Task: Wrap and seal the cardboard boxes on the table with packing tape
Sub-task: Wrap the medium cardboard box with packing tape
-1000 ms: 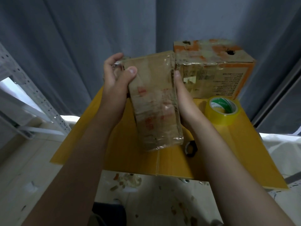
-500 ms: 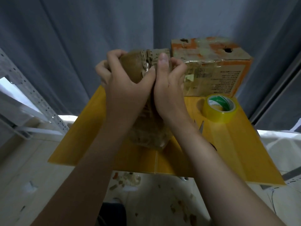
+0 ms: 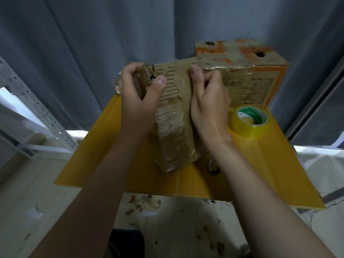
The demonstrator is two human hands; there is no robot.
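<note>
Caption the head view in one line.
Left hand and right hand grip a taped brown cardboard box at a yellow table, near a yellow tape roll and larger orange-printed cardboard box.

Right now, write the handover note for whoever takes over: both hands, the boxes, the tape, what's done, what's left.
Left hand: grips the upper left end of the small box, thumb on its torn face.
Right hand: fingers curled on the box's upper right edge.
Small box: held on end over the yellow table, in front of the large box.
Tape roll: on the table, right of the right hand, untouched.
Done: glossy tape already shows on both boxes.
Left: the small box's torn upper face shows bare corrugation; probably tape that next.
</note>
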